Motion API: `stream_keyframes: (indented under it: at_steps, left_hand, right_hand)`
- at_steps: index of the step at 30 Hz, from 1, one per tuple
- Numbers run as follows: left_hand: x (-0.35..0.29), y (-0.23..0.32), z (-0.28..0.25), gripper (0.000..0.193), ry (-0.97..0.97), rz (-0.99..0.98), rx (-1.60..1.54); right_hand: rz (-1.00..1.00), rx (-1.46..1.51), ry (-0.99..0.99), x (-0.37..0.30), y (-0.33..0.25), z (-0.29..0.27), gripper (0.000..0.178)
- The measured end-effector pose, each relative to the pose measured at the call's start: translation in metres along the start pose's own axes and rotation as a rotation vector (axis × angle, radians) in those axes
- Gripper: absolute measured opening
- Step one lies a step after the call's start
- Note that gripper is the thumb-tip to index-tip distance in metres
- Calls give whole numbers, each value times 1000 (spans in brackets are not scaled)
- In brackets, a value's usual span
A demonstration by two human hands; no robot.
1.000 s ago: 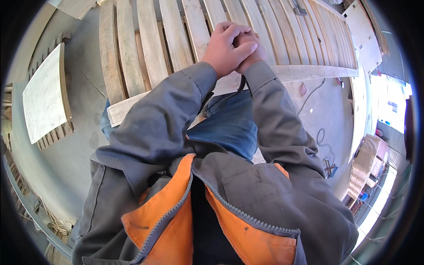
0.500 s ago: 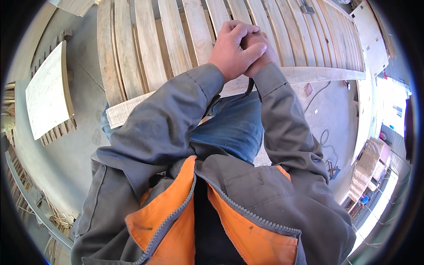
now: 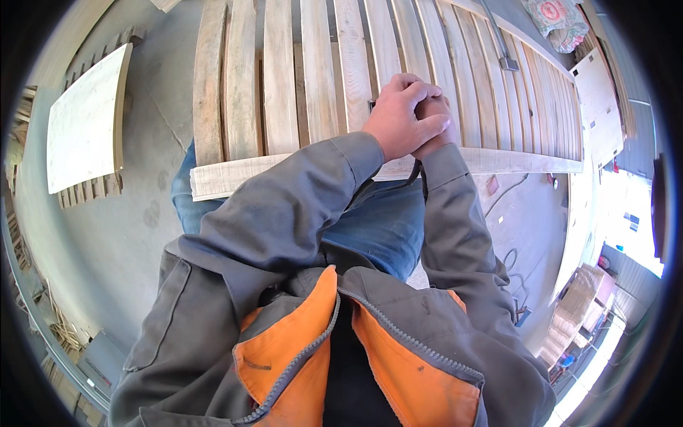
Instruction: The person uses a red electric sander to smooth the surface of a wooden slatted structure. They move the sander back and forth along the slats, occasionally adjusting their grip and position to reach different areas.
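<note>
My left hand (image 3: pixel 400 117) and my right hand (image 3: pixel 435 127) are clasped together above the near rail (image 3: pixel 242 175) of a long slatted wooden panel (image 3: pixel 318 78). The left fingers and thumb wrap over the right hand, which is mostly hidden beneath. Whether anything lies inside the clasp cannot be seen. A thin black cord or strap (image 3: pixel 415 172) hangs just below the wrists. By the left knuckles, a small dark piece (image 3: pixel 371 104) shows against the slats. Both forearms, in grey sleeves, reach in from below.
A small dark block on a cord (image 3: pixel 508 64) rests on the slats at the far right. Left of the panel stands a white board (image 3: pixel 87 117) on slatted wood. Cables (image 3: pixel 514 263) lie on the floor at right, near stacked wood (image 3: pixel 573 313). A printed sack (image 3: pixel 557 21) sits behind.
The whole view has shifted, so the panel and my hands appear lower and a little to the right. My hands stay clasped over the same part of the panel.
</note>
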State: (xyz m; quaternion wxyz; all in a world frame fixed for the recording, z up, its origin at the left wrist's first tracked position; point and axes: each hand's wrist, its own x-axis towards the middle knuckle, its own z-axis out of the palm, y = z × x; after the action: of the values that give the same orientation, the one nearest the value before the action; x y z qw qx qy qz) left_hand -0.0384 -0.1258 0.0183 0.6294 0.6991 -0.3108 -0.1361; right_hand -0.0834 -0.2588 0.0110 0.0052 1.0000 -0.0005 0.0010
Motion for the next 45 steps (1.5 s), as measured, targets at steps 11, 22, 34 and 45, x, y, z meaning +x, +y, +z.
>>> stream_keyframes:
  at_steps: [11, 22, 34, 45]
  left_hand:
    - [14, 39, -59, 42, -216, -174, -473]
    - [-52, 38, -192, 53, -197, -330, -202]
    - [-90, 14, -231, 51, -55, -246, -168]
    - [-85, -10, -186, 46, 189, -40, 91]
  right_hand:
    - [260, 434, 96, 9, -34, -57, 37]
    - [154, 470, -90, 49, -175, -46, 45]
    - [12, 127, -127, 67, -249, -47, 35]
    - [126, 323, 42, 55, -223, -25, 38]
